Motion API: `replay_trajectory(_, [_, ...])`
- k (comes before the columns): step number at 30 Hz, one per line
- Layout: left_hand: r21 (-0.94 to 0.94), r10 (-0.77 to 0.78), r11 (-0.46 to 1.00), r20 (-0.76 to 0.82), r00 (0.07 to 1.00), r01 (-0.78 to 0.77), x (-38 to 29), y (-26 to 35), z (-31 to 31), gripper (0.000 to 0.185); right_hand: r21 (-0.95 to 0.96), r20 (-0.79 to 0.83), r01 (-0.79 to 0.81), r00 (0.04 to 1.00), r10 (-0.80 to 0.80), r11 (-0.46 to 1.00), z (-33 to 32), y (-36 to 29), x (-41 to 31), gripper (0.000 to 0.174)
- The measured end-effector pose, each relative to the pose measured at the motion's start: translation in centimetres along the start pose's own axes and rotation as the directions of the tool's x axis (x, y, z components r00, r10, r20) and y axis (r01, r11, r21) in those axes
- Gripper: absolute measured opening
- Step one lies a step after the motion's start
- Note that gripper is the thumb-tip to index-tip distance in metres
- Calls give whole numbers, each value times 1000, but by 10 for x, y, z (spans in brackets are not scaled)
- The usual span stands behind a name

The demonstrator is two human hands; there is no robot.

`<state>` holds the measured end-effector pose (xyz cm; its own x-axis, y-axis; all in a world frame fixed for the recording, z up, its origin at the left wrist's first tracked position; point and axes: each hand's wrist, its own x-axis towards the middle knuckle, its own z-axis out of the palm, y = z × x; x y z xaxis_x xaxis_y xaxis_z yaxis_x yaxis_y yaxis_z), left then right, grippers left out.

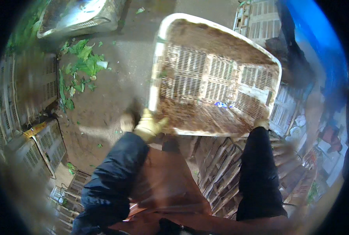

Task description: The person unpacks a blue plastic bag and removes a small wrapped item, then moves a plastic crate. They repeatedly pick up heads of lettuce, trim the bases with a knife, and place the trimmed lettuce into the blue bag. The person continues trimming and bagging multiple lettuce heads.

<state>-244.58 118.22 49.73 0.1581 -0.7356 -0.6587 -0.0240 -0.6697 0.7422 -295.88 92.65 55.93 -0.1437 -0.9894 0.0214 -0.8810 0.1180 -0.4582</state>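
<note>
A large white plastic crate (218, 73), its slatted inside smeared with brown dirt, is held up before me with its open side facing me. My left hand (150, 124), in a yellowish glove, grips the rim at the crate's lower left corner. At the lower right corner my right hand (261, 123) is on the rim, its fingers largely hidden by the sleeve and the crate. A small blue and white scrap (222, 105) lies inside the crate.
Green leaves (84, 58) litter the wet floor on the left. Another crate (109, 25) stands at the upper left. Crates (49, 147) line the left side, and nested crates (221, 170) are at the lower right. Blue sheeting (318, 26) hangs at the upper right.
</note>
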Motion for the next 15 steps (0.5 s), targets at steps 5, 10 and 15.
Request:
replay_trajectory(5, [-95, 221, 975, 292, 931, -201, -35, -14, -117, 65, 370, 187, -157, 978, 92, 916, 135, -315, -223, 74])
replay_trajectory(10, [363, -108, 929, 444, 890, -69, -55, -24, -222, 74, 251, 432, -236, 895, 110, 939, 256, -526, -294, 106])
replay_trajectory(15, [343, 35, 937, 93, 995, -65, -65, -32, -344, 65, -89, 517, -270, 810, 276, 959, 282, -524, -246, 86])
